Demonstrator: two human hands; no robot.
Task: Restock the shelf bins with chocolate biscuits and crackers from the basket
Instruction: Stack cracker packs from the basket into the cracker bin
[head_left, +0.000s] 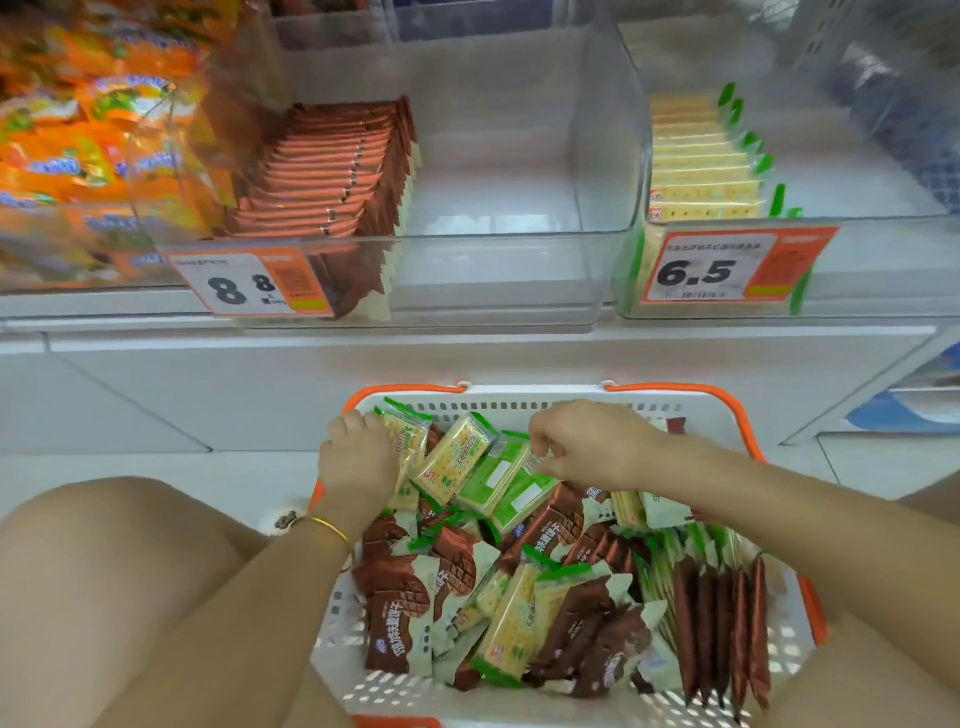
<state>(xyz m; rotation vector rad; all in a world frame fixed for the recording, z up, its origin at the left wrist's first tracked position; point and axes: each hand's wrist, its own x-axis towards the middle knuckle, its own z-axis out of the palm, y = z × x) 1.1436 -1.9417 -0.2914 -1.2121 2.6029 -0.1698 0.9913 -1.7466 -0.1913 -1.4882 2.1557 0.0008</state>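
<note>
Two hands are down in the basket (493, 408), both at its far end. Your left hand (357, 460) is curled round a cracker pack (402, 441), holding it upright against the palm. Your right hand (589, 447) pinches the sealed end of a green-backed pack (511, 480) between thumb and fingertips.

Between the two hands more crackers lean on edge, one against the next. It looks as if you are gathering them into a single stack so they travel as one handful.

Nearer you than both hands lie the chocolate biscuits (400, 618), brown packs jumbled with a few crackers.

Above your right hand is the cracker bin (857, 182). Its stock is filed upright along the left wall, with bare floor beside it for the new packs. Above your left hand the chocolate biscuit bin (493, 208) is filled the same way.

When you lift, squeeze the stack from both ends, or the middle packs may slip out.
</note>
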